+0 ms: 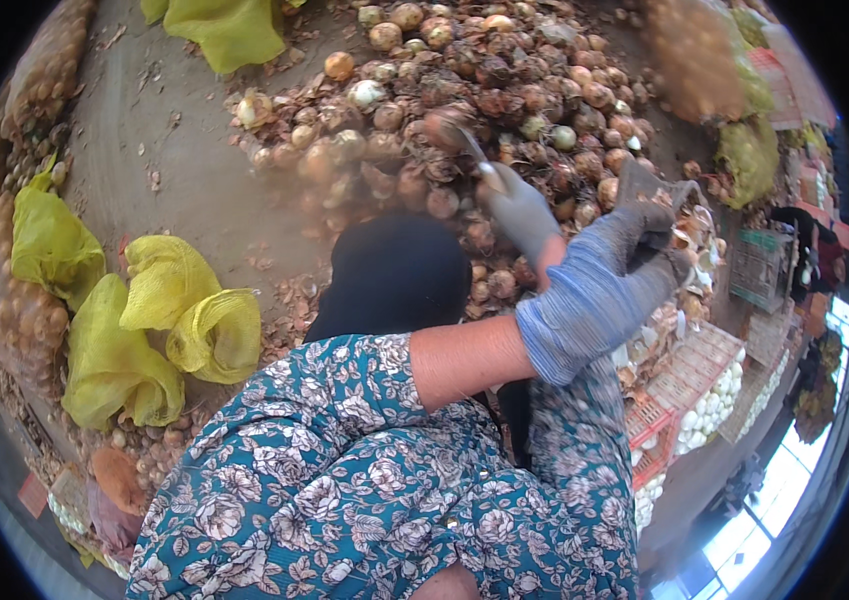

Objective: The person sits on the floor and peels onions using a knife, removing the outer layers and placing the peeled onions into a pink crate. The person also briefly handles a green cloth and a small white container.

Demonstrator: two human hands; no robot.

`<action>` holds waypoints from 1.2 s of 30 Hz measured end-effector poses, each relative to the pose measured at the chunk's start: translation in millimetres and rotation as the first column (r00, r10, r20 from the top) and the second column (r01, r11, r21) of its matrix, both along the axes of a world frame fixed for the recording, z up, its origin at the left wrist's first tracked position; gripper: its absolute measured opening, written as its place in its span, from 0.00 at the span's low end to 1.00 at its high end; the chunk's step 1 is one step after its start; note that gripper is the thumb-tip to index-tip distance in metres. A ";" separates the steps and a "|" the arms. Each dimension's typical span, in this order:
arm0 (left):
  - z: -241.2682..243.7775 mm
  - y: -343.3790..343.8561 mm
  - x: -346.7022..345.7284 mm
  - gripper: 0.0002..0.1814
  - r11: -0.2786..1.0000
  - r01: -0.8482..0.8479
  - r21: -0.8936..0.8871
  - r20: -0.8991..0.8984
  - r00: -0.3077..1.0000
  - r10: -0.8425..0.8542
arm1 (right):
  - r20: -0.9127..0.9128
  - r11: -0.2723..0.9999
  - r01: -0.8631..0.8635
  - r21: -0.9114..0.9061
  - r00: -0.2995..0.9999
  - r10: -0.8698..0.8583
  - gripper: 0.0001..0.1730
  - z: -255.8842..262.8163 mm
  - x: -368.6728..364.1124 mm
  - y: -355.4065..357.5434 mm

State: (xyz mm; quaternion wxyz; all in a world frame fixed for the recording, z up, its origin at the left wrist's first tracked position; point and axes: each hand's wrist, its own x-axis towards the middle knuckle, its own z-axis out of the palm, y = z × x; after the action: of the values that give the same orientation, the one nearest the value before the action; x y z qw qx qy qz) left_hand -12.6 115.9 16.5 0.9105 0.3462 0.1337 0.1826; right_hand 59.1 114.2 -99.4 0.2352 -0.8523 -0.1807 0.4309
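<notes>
My right hand, in a pale grey glove, grips a small knife by its light handle. The blade points up-left over a heap of unpeeled onions; a blurred onion lies close to its tip. My left hand, in a worn blue-grey glove, reaches across my right forearm towards the right. Its darkened fingers are bent beside a grey, cloth-like rim and onion skins. Whether these fingers hold anything is unclear.
Yellow mesh bags lie at left near filled onion sacks. At right stand red and pale plastic crates with peeled white onions. A dark rounded shape sits before me. A person is at far right.
</notes>
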 end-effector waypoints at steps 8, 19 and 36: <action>-11.4 -31.9 5.6 0.34 0.346 0.160 0.924 -0.153 0.987 -0.048 | 0.656 0.845 -0.337 -0.416 0.532 0.535 0.20 161.4 -42.2 -260.7; -14.8 -118.3 0.5 0.43 0.388 0.261 0.884 0.018 0.810 -0.586 | 0.616 0.984 0.180 -0.008 0.775 -0.137 0.27 231.2 -127.6 -337.0; -10.1 -182.0 5.5 0.36 0.612 0.783 0.114 0.094 0.605 -0.791 | 0.091 0.417 0.637 0.648 0.479 -0.873 0.18 161.5 -181.9 -361.0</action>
State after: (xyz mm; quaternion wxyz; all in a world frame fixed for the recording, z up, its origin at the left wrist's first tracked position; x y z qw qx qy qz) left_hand -7.1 -66.1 6.4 0.8938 0.3841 -0.0994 -0.2092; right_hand -122.8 -246.7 62.0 0.5883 -0.8047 0.0788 0.0101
